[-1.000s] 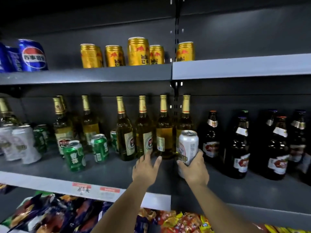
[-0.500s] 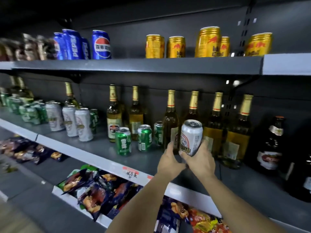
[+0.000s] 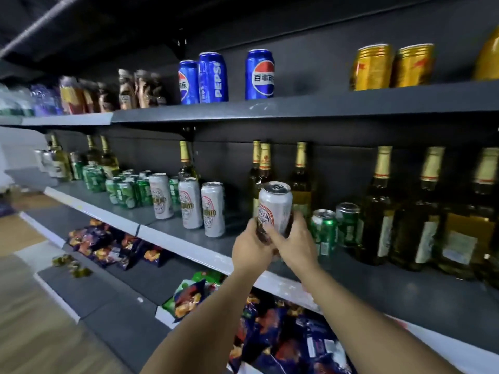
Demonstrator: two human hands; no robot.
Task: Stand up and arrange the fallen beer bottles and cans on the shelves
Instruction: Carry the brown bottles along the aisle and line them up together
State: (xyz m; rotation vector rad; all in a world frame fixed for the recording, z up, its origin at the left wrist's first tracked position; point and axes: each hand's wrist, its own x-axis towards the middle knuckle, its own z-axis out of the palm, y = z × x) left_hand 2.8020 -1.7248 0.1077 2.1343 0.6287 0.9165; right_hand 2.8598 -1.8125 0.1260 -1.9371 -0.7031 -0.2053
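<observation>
Two hands are now closed on the white beer can (image 3: pixel 275 205), where a second ago it was held by the right hand alone and the left hand was spread open beside it; the can is also seen further to the left along the middle shelf (image 3: pixel 172 237) than it was, with the gold-capped bottles (image 3: pixel 378 206) and the green cans (image 3: pixel 324 229) now lying to its right. The can is held upright and is lifted clear of the shelf, just in front of two bottles. From this it is judged that the can is being carried toward the three matching white cans (image 3: pixel 189 202) standing in a row well to the left, so that it can be set down with its own kind; the placing itself is not yet done. As for the grip, the left hand (image 3: pixel 252 249) is wrapped round the lower left side of the can and the right hand (image 3: pixel 295 245) round its lower right side, with fingers of the right hand (image 3: pixel 272 234) curled across the front of the label. The can's base is hidden by both palms, so it cannot be told how far underneath it is supported. No fallen bottle or can is plainly seen on this stretch of shelf
</observation>
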